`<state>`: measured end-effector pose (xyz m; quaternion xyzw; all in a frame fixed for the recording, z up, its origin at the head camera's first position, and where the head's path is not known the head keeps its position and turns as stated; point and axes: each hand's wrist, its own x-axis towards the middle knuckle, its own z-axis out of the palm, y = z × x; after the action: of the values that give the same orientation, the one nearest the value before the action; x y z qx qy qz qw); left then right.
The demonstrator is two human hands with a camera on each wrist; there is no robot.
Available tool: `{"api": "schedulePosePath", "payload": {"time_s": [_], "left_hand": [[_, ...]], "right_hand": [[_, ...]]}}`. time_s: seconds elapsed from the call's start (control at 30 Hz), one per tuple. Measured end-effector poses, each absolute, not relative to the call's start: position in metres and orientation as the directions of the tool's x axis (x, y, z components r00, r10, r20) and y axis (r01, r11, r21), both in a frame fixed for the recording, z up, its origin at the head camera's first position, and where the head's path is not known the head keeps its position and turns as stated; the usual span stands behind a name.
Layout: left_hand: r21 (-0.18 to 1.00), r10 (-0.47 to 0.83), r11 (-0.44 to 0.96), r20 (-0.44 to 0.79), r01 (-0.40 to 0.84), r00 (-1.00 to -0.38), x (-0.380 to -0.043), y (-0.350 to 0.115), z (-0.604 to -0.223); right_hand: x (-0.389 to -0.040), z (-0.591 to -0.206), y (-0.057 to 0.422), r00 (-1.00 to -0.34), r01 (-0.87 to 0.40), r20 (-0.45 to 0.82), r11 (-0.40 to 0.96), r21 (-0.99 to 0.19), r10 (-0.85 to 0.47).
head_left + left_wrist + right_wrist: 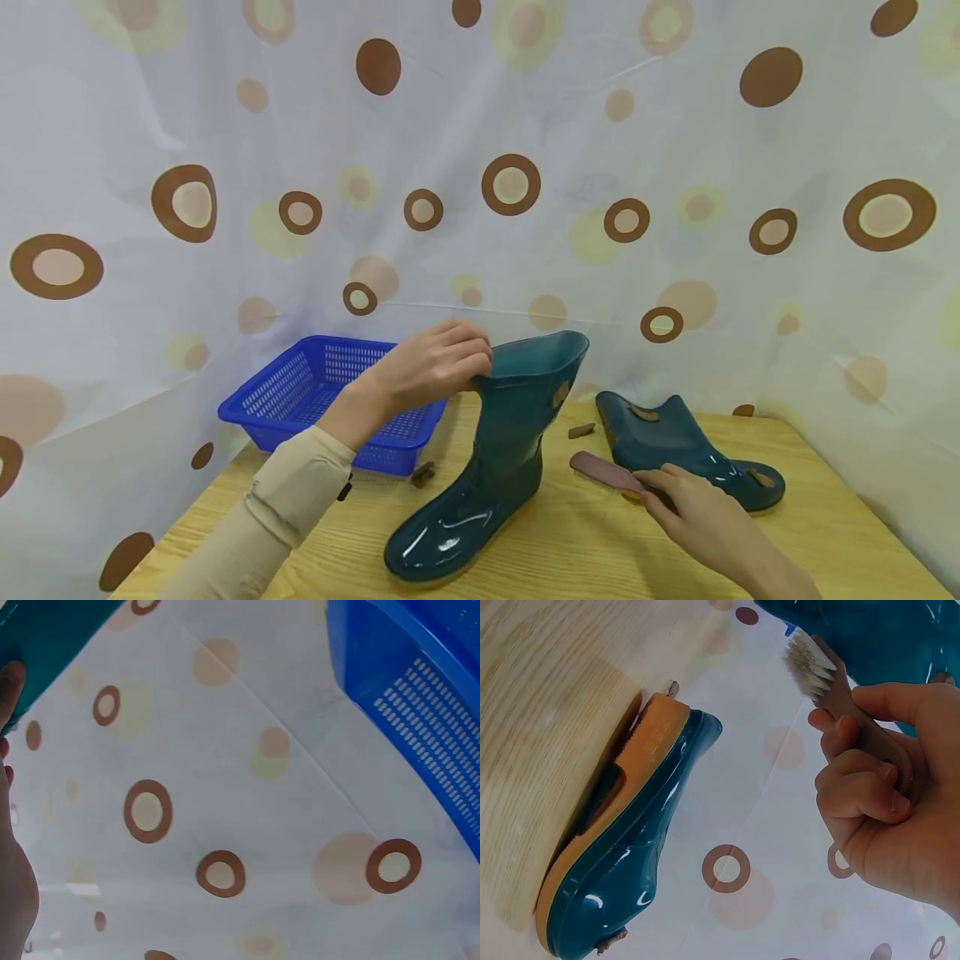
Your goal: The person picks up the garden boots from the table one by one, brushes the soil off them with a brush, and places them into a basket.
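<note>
My left hand (438, 360) grips the top rim of a dark teal rubber boot (495, 450), its toe pointing left and toward me. A brown patch (559, 394) marks the back of its shaft. In my right hand (701, 517) is a wooden-handled brush (606, 472); fingers and thumb wrap its handle. The right wrist view shows the pale bristles (808, 664) facing away from the palm. A second teal boot (675, 437) lies on its side just beyond the right hand, with brown clumps on its shaft and toe. Its orange-tan sole (622, 799) shows in the right wrist view.
A blue perforated plastic basket (300, 412) stands at the back left of the wooden table (592, 550). Small brown bits lie near the basket (423, 475) and behind the upright boot (581, 431). A patterned curtain (450, 250) hangs along the table's back and sides.
</note>
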<state>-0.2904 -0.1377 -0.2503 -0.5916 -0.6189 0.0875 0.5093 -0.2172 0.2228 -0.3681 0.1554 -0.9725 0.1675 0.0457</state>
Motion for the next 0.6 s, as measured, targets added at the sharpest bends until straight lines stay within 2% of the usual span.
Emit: {"api": "schedulePosePath", "payload": {"time_s": [0.23, 0.43, 0.6], "left_hand": [[-0.549, 0.796, 0.394, 0.605, 0.737, 0.025, -0.307, -0.164, -0.257], [-0.451, 0.800, 0.454, 0.585, 0.768, -0.130, -0.304, -0.171, -0.257], [-0.277, 0.782, 0.508, 0.546, 0.816, -0.302, -0.295, -0.175, -0.259]], "right_hand": [[-0.218, -0.368, 0.220, -0.945, -0.324, 0.149, 0.893, -0.311, -0.291], [-0.219, -0.370, 0.220, -0.949, -0.314, 0.142, 0.893, -0.321, -0.282], [-0.219, -0.371, 0.222, -0.945, -0.324, 0.148, 0.891, -0.319, -0.291]]}}
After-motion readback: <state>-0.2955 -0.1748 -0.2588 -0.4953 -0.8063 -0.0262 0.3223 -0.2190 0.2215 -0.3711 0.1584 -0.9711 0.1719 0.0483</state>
